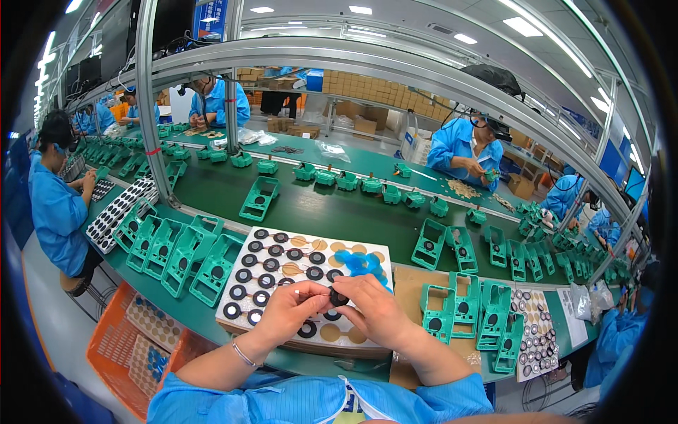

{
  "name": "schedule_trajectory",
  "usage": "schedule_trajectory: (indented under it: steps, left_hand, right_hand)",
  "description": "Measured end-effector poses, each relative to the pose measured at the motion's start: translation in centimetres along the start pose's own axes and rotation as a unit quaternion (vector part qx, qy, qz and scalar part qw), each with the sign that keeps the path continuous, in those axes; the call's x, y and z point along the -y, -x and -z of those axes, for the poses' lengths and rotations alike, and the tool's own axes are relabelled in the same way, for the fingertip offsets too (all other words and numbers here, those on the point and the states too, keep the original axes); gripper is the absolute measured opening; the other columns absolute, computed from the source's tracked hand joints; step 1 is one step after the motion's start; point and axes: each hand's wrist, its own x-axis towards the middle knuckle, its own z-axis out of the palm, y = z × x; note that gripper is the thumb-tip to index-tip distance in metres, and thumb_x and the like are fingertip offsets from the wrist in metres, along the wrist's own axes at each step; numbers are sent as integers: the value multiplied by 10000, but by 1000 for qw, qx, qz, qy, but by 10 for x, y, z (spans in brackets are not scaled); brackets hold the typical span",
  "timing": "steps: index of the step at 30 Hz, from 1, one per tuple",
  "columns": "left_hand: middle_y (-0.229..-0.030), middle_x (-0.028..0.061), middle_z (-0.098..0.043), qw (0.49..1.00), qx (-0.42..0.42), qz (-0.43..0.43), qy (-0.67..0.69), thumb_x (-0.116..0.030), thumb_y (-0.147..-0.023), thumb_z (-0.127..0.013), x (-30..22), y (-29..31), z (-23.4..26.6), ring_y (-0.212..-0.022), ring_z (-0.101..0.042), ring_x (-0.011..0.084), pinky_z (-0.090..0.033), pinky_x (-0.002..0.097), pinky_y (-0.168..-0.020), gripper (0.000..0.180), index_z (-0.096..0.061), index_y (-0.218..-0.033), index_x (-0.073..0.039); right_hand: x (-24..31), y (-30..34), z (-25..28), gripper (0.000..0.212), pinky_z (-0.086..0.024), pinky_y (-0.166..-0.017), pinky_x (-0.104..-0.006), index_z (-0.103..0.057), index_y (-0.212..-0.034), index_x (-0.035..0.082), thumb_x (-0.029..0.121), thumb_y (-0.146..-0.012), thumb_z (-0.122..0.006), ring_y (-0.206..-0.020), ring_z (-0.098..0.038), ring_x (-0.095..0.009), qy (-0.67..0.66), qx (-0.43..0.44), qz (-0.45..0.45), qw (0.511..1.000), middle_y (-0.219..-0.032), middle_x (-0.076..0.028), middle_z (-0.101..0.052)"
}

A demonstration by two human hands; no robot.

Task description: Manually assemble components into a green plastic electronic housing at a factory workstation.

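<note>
Above a white foam tray (236,319), both hands meet around one small black round speaker (338,298). My left hand (291,309) pinches at the speaker's left side, where a bit of thin wire seems to show by the fingertips. From the right, my right hand (373,305) has its fingers closed over the speaker's upper edge. Rows of similar black speakers (248,260) with wires lie in the tray, among round tan spots (330,332). Crumpled blue film pieces (360,263) rest at the tray's far right. The fingers partly hide the held speaker.
Green plastic housings (189,258) stand left of the tray, and more green housings (467,304) stand right beside cardboard (409,297). A dark green conveyor belt (318,212) runs behind. An orange crate (106,353) sits low at left. Co-workers (466,148) sit across and alongside.
</note>
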Motion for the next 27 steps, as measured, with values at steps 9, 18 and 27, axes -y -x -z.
schedule_trajectory:
  steps: [9,18,27]
  left_hand:
    - [-814,42,-629,999,14,33,-19,-105,-856,-586,2,-11,7,-752,-548,71,-425,193,-691,158,-624,-950,16]
    - [-833,53,-637,995,52,84,-9,-128,-844,-621,-7,-19,0,-753,-572,87,-446,208,-689,183,-624,-960,14]
    - [-813,24,-604,997,65,48,3,-97,-845,-611,2,-24,0,-751,-543,69,-430,206,-693,93,-605,-885,-13]
  right_hand:
    - [-3,2,7,419,-469,-813,-359,-544,-1096,20,42,-709,-701,-969,-547,-303,-28,16,-19,999,-1085,-140,-556]
    - [-13,5,20,382,-447,-836,-370,-532,-1105,43,60,-744,-654,-987,-509,-308,-44,46,-32,997,-1124,-125,-518]
    - [-14,6,21,385,-443,-844,-355,-538,-1097,56,46,-732,-658,-985,-497,-307,-31,65,-20,997,-1119,-115,-518]
